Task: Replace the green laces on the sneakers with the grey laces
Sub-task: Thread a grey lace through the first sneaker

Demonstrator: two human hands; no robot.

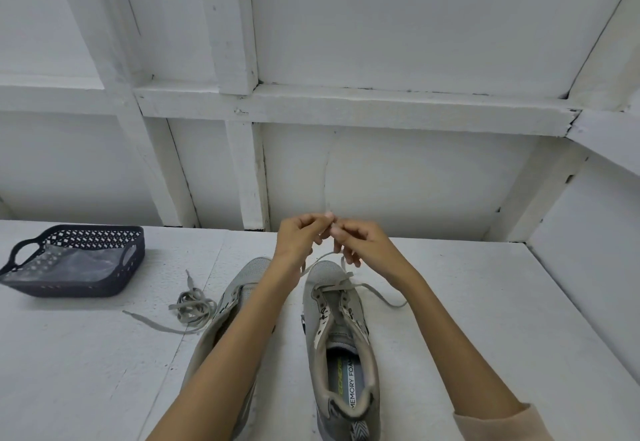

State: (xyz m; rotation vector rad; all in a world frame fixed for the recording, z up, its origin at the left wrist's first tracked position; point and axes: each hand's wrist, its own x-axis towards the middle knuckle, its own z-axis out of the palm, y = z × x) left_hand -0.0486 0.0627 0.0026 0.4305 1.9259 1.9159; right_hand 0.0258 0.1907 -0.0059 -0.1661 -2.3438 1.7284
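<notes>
Two grey sneakers stand side by side on the white table, toes pointing away from me. The right sneaker [341, 336] has a grey lace [375, 293] threaded through its lowest eyelets only, with one end trailing to the right. Above its toe, my left hand [299, 238] and my right hand [360, 241] meet and both pinch the lace's other end between fingertips. The left sneaker [235, 298] is partly hidden under my left forearm and shows no lace. A second loose grey lace [192, 303] lies bunched to the left of it.
A dark perforated basket [74, 260] sits at the far left of the table. A white panelled wall rises right behind the table, and another wall closes off the right side.
</notes>
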